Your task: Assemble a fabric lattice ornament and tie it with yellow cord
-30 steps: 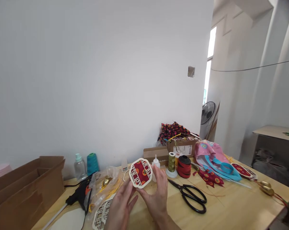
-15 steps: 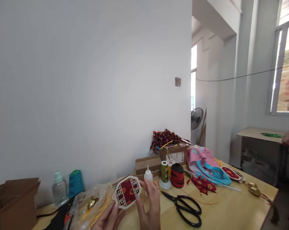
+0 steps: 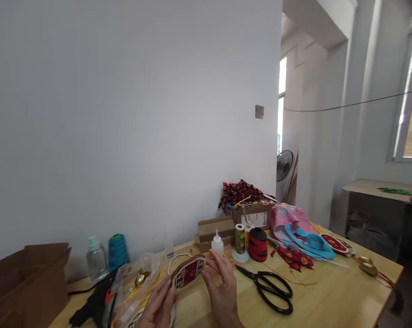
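Note:
A fretwork ornament (image 3: 191, 273) with a pale cut-out lattice front and red patterned fabric behind it is tilted back, so its thick brown edge shows along the top. My left hand (image 3: 160, 298) grips its left end between thumb and fingers. At the right end, the thumb and fingertips of my right hand (image 3: 222, 284) pinch the rim. Beneath my left hand, part of another pale lattice piece (image 3: 172, 315) shows on the table. A thin white frame (image 3: 173, 260) lies behind the ornament. Just beyond my right hand stands a white squeeze bottle (image 3: 217, 246).
Black-handled scissors (image 3: 269, 287) lie right of my hands. Behind them stand a green thread spool (image 3: 240, 239) and a red-and-black thread cone (image 3: 257, 246). Pink cloth (image 3: 291, 218) and blue ribbon (image 3: 311, 246) lie farther right. A cardboard box (image 3: 28, 282), spray bottle (image 3: 96, 259) and teal cone (image 3: 118, 253) are left.
The ornament has tipped from facing me to a flatter angle, showing its top edge. Both hands still hold it. The whole view has shifted slightly, so the table things appear farther right.

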Available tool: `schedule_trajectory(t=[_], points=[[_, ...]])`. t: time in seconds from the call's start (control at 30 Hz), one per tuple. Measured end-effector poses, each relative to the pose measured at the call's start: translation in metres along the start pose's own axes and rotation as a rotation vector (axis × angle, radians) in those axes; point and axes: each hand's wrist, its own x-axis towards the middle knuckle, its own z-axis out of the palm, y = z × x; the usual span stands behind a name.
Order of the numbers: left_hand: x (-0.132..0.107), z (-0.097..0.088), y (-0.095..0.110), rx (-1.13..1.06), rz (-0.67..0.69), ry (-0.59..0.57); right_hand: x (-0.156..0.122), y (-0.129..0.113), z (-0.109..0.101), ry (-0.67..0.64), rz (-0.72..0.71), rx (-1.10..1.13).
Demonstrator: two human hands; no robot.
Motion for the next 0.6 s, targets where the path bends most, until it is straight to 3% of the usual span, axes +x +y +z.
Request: schedule_trajectory(t=[0.6], points=[[-0.0071,0.0025,0.0067,0.272,0.08,0.029,-0.0017,-0.0033,-0.0029,-0.05,0.086,0.032]])
